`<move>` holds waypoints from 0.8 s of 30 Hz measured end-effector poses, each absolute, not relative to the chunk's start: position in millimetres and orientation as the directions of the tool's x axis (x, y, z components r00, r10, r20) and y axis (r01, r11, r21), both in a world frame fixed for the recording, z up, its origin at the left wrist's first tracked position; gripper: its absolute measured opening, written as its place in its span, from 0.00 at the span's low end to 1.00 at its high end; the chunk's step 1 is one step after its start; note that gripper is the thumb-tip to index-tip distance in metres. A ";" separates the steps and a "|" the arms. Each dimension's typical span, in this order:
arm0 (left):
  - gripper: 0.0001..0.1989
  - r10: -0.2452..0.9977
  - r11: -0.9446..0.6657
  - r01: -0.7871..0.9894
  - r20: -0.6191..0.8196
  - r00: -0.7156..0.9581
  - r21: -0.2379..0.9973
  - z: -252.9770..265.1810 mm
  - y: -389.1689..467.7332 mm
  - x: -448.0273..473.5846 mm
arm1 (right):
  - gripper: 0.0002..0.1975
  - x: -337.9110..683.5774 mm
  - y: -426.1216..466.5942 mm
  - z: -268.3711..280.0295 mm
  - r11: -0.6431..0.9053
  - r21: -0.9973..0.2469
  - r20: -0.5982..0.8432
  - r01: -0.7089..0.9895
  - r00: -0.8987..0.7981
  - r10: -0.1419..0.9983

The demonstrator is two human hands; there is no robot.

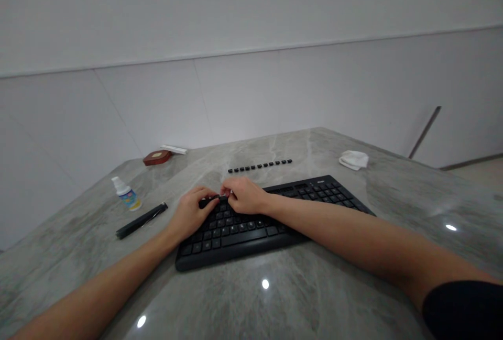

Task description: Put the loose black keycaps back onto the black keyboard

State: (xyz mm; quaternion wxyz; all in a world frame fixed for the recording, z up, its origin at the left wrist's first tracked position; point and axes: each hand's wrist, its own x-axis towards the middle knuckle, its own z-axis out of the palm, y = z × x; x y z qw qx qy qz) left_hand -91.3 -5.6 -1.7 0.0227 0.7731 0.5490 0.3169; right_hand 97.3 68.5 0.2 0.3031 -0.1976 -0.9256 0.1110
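A black keyboard (243,236) lies at a slant on the grey marbled tabletop. At its upper left part, my left hand (192,209) rests with thumb and forefinger drawn together over the top row. My right hand (247,196) meets it there from the right, its fingertips pinched close to the left ones. Something small and dark shows between the two sets of fingertips, too small to make out. My right forearm crosses over the keyboard and hides part of its keys. Behind the keyboard, several small black keycaps (259,166) stand in a neat row.
On the left are a white spray bottle (129,194) with a blue and yellow label and a long black object (141,220). Farther back lie a reddish-brown case (157,157) and a white strip (175,149). A crumpled white cloth (353,160) sits right, before the wall (251,99).
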 end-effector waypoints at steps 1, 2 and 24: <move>0.08 0.856 -0.418 0.824 0.469 0.216 0.383 -0.4 -4.9 -90.7 | 0.12 97.7 67.3 0.6 0.907 -0.313 0.522 0.280 -0.747 0.411; 0.08 0.849 -0.440 0.811 0.474 0.235 0.386 0.9 -4.2 -90.5 | 0.11 98.1 66.3 1.1 0.914 -0.307 0.530 0.264 -0.751 0.395; 0.07 0.784 -0.507 0.788 0.566 0.254 0.349 -1.9 -8.1 -93.4 | 0.08 98.7 61.2 2.0 0.931 -0.296 0.595 0.213 -0.722 0.354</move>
